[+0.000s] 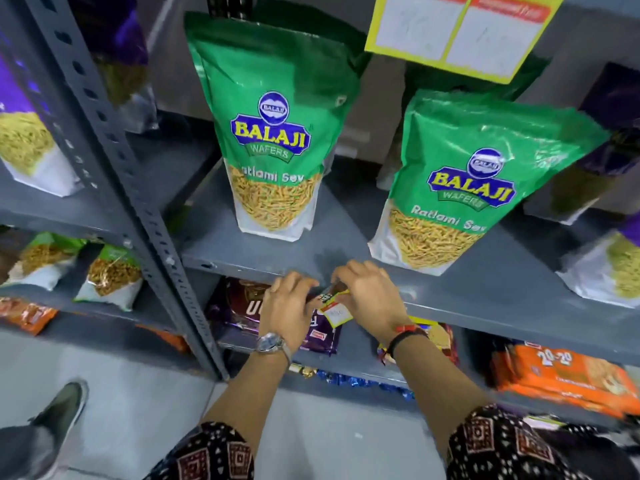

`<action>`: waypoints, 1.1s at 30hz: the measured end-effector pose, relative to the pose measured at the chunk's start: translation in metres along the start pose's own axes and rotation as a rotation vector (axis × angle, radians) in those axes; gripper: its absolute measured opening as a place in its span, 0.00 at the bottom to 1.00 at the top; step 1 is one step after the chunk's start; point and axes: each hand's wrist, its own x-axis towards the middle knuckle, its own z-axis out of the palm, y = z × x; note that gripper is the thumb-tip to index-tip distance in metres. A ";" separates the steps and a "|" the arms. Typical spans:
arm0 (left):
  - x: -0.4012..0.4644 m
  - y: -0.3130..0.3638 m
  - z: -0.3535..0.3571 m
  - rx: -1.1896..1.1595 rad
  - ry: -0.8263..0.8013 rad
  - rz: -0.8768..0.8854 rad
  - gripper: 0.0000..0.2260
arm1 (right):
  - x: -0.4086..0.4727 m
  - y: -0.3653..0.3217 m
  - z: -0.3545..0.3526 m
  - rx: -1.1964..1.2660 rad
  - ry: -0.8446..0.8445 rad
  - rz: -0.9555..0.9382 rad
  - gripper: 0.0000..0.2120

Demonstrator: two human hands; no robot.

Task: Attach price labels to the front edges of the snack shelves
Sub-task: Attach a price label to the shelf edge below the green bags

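Closest to the camera are two arms in patterned sleeves, reaching up to the grey shelf edge [450, 299]. The left hand [289, 306] wears a watch and has its fingers curled in close, just left of the small price label [336, 314]; whether it pinches anything is hard to tell. The right hand [369, 296] pinches the top of the label with its fingertips. The label hangs tilted right at the shelf edge and looks not stuck flat yet.

So the job seems to be in the middle of one label. The rest of this shelf edge looks bare, so more labels are probably needed.

Just below the shelf edge lie purple packs [242, 306] and orange packs [561, 375]. Above it stand two green snack bags [273, 133] [460, 181]. Far above them hangs a yellow sign [457, 29].
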 end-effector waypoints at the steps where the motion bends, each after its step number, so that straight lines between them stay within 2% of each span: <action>1: 0.001 -0.002 0.002 -0.005 -0.004 -0.003 0.17 | 0.002 0.000 0.005 -0.015 0.017 -0.003 0.11; 5: 0.001 -0.005 0.011 -0.002 -0.033 -0.003 0.16 | 0.006 0.001 0.018 -0.066 0.041 0.024 0.13; 9: 0.004 -0.004 0.016 -0.040 -0.031 -0.027 0.16 | 0.006 0.001 0.020 0.035 0.082 0.043 0.08; 12: 0.005 -0.005 0.016 -0.051 -0.031 -0.026 0.14 | 0.003 0.002 0.019 0.107 0.033 0.105 0.07; 16: 0.005 -0.003 0.013 -0.021 -0.035 0.040 0.02 | -0.009 0.008 0.017 0.338 0.087 0.248 0.00; 17: 0.006 -0.001 0.012 -0.016 -0.039 0.049 0.02 | -0.013 0.009 0.016 0.368 0.101 0.275 0.01; 22: 0.015 0.006 0.015 0.016 -0.080 0.101 0.04 | -0.020 0.010 0.015 0.133 0.126 0.217 0.02; 25: 0.020 0.008 0.018 0.003 -0.055 0.088 0.05 | -0.018 0.011 0.015 0.143 0.193 0.238 0.03; 33: 0.018 0.006 0.026 0.016 -0.019 0.034 0.08 | -0.016 0.012 0.025 0.161 0.227 0.257 0.02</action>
